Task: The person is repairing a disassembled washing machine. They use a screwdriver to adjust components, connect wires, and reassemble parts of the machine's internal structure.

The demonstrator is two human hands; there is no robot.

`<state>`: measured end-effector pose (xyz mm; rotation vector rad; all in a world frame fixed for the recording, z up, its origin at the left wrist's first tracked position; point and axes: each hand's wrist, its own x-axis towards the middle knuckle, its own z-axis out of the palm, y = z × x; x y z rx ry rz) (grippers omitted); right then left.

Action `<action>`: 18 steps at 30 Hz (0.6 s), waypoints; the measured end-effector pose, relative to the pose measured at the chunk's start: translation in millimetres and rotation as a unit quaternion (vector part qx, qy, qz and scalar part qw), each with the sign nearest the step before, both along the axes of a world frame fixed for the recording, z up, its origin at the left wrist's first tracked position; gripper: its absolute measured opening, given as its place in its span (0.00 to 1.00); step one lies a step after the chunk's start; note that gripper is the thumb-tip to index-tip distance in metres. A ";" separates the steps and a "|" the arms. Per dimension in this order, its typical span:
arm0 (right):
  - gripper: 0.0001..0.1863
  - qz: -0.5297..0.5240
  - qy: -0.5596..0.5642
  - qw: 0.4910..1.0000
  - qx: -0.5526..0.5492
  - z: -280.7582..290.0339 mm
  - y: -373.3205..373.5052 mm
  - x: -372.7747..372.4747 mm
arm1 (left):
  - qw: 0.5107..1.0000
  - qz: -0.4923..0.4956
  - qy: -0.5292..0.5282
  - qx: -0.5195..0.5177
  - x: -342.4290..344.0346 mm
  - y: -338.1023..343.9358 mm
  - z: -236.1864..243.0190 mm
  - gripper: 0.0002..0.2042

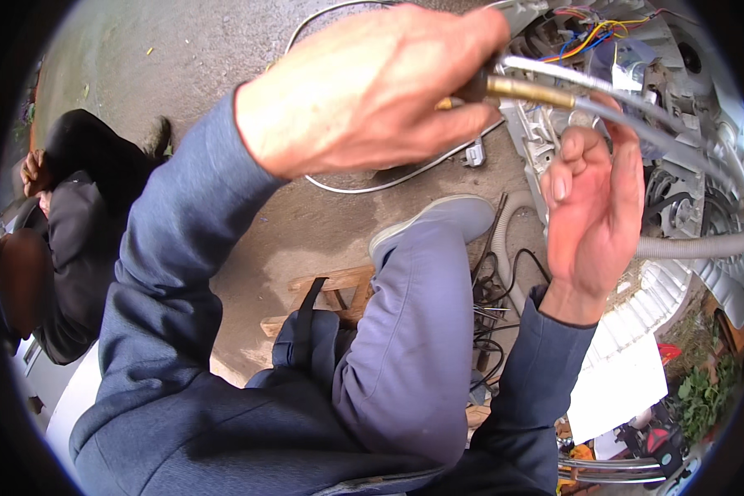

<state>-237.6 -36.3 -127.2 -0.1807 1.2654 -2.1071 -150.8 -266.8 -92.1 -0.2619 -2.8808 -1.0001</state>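
Note:
My left hand (372,95) grips a dark fitting, mostly hidden by its fingers, from which a brass tube (529,91) and silvery tubes (558,70) run rightward, blurred toward their ends. My right hand (591,215) is raised below them, palm up with curled fingers, its longest fingertips partly hidden behind the tubes; what they hold, if anything, is unclear. Behind both is an opened white appliance (678,273) with colored wires (591,33), a dark belt and pulley (670,207), and a ribbed gray hose (694,246).
A person in dark clothing (87,231) crouches at left. A pale cable with a plug (474,154) lies on the concrete floor (157,58). Beside my leg are a wooden stool (347,281) and black cables (492,347). A white sheet (612,388) and plants (703,397) lie lower right.

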 end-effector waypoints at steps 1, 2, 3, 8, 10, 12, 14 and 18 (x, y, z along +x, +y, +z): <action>0.21 0.008 0.005 1.000 -0.029 0.1 -2.7 -5.9 | 0.999 0.034 -0.024 0.027 3.2 5.2 -8.9 0.15; 0.20 -0.003 -0.033 0.998 -0.048 -1.8 -2.7 -9.9 | 0.998 0.022 -0.044 0.041 3.7 7.2 -9.3 0.18; 0.20 0.005 -0.019 1.000 -0.022 0.3 -1.4 -12.7 | 0.997 0.024 -0.045 0.050 2.5 7.2 -9.3 0.18; 0.18 0.009 0.079 0.994 0.072 2.5 3.8 -21.9 | 0.993 0.099 0.054 -0.040 -2.6 -6.2 -3.6 0.11; 0.16 0.003 0.115 0.989 0.092 -5.0 9.6 -27.6 | 0.986 0.127 0.107 -0.018 1.1 -15.3 4.2 0.10; 0.16 -0.052 0.125 0.987 0.091 -10.9 14.0 -39.2 | 0.981 0.143 0.129 0.031 7.9 -14.6 16.6 0.10; 0.16 -0.084 0.129 0.986 0.067 -13.5 20.0 -53.1 | 0.982 0.147 0.099 0.070 25.1 -18.0 17.4 0.13; 0.25 -0.063 0.111 0.990 -0.052 -14.7 41.2 -94.8 | 0.968 0.204 -0.039 0.139 53.7 -22.3 3.8 0.22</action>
